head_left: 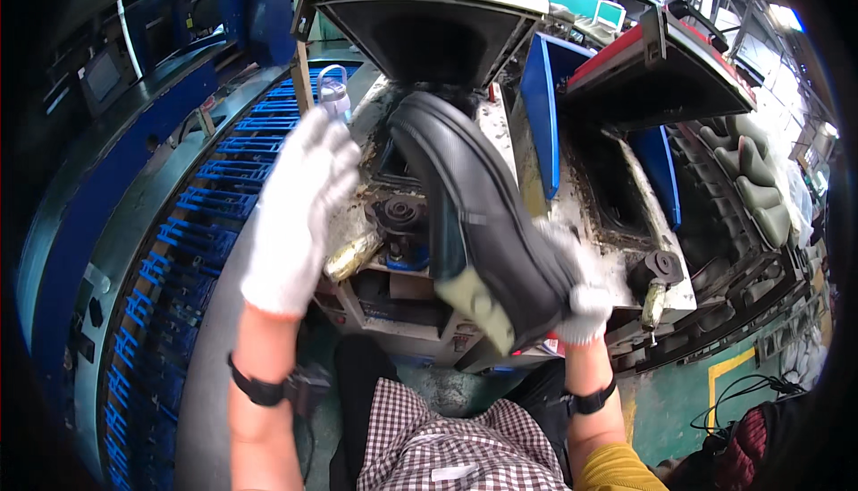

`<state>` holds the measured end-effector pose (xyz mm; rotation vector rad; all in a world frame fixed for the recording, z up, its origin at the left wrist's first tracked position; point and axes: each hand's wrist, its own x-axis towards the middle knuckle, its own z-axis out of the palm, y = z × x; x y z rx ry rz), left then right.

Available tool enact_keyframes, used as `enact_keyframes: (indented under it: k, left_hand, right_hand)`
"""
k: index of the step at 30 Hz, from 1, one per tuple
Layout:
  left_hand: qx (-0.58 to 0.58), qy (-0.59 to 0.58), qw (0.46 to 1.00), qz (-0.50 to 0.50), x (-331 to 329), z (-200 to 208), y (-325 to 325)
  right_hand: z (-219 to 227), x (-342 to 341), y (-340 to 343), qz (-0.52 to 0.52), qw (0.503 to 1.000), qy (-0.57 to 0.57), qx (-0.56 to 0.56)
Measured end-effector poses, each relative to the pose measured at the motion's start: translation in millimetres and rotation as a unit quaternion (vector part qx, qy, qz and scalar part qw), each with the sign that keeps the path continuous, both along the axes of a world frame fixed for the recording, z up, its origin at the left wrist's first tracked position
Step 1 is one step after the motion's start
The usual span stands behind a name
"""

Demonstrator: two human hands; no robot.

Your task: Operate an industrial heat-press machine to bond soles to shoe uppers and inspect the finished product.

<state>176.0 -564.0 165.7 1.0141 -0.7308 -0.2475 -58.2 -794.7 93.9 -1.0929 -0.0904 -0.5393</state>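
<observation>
A long black motorcycle seat (483, 214) with pale yellow foam (478, 308) showing at its lower end is tilted up in front of me. Gripping its lower right end is my right hand (576, 281), in a white knit glove; its fingers are partly hidden behind the seat. My left hand (308, 192), also gloved in white, is raised to the left of the seat, apart from it. Its fingers are loosely stretched and slightly blurred, with nothing in them. Behind the seat stands a worn white machine (500, 129) with a raised red-topped lid (429, 8).
A blue roller conveyor (214, 196) runs along my left, with a lidded bottle (333, 93) by its far end. Wrapped handles (353, 256) stick out from the machine. On the right are a second lidded machine (617, 187), blue panels (541, 116) and a rack of grey seats (755, 178).
</observation>
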Motion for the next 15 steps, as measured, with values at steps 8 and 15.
enact_keyframes:
  k: [8,15]
  left_hand:
    - [-0.025,0.155,0.985,-0.071,-98.5,-62.3,15.8]
    - [0.181,-0.012,0.978,0.1,-142.2,-89.9,35.9]
  right_hand:
    - [-34.8,-29.6,76.9,0.22,0.974,0.041,-0.027]
    - [-147.1,-41.0,77.2,0.364,0.9,0.21,0.116]
